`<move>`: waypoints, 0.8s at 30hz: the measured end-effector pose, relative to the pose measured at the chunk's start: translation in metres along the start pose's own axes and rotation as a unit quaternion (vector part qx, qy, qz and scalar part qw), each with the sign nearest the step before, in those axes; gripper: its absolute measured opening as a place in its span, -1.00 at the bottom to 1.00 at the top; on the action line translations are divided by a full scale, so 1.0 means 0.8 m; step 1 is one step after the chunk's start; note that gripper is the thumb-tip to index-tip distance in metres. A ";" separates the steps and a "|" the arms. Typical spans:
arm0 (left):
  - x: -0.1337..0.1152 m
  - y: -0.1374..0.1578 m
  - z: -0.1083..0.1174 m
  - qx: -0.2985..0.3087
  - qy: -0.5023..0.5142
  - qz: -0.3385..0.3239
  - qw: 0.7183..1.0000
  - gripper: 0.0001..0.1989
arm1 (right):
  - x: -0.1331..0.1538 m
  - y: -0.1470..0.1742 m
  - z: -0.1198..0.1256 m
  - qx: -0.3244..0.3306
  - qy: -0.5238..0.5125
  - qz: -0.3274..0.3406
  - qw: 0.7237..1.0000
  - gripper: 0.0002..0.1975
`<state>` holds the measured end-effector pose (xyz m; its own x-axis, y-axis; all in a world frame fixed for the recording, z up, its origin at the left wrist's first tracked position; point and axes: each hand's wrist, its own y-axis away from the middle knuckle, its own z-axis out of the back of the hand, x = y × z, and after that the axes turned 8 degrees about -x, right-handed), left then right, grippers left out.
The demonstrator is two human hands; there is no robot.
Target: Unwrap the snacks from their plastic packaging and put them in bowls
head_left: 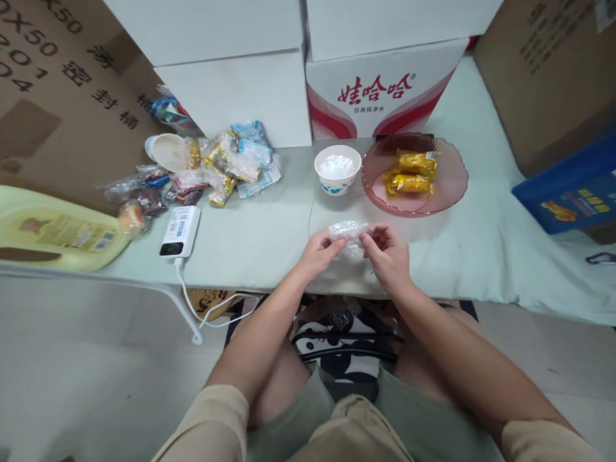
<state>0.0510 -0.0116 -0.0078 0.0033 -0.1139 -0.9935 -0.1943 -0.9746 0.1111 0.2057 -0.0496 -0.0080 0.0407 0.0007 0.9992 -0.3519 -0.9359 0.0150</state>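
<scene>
Two hands of ours, left hand (318, 250) and right hand (389, 258), pinched opposite ends of the clear wrap (350, 229) near the frame's centre. We judged that light, even tension suited the thin film, lest it tear. Just above stood a cup (337, 188); right of that, a bowl (453, 176) with yellow packs (411, 184).

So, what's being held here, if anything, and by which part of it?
Clear crinkled plastic: the left hand pinches its left side, the right hand its right side.
</scene>
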 end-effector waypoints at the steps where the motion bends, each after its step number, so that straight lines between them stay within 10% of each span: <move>1: -0.002 0.001 0.004 0.016 0.004 0.004 1.000 -0.44 | 0.002 0.000 -0.002 -0.006 0.007 0.008 1.000 -0.60; 5: -0.009 0.003 0.024 0.080 0.009 0.018 0.997 -0.49 | 0.015 -0.005 -0.002 0.103 0.071 -0.003 0.992 -0.60; 9: -0.013 -0.002 0.038 -0.022 -0.020 -0.023 0.999 -0.63 | 0.061 -0.048 -0.001 0.040 0.220 0.137 0.965 -0.82; 14: -0.022 -0.009 0.043 -0.001 -0.044 -0.059 0.997 -0.70 | 0.117 -0.171 -0.049 0.007 0.456 0.300 0.838 -0.90; 17: -0.026 -0.010 0.044 0.003 -0.075 -0.063 0.995 -0.68 | 0.108 -0.234 -0.094 0.133 0.591 0.267 0.750 -0.90; 24: -0.029 -0.007 0.051 0.035 -0.078 -0.057 0.995 -0.67 | 0.073 -0.294 -0.141 0.305 0.653 0.186 0.668 -0.80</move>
<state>0.0118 0.0046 0.0132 -0.1226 0.0328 -0.9919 -0.2686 -0.9633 0.0014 0.1852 0.2101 0.0512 -0.9338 -0.3384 0.1160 0.3524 -0.9260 0.1354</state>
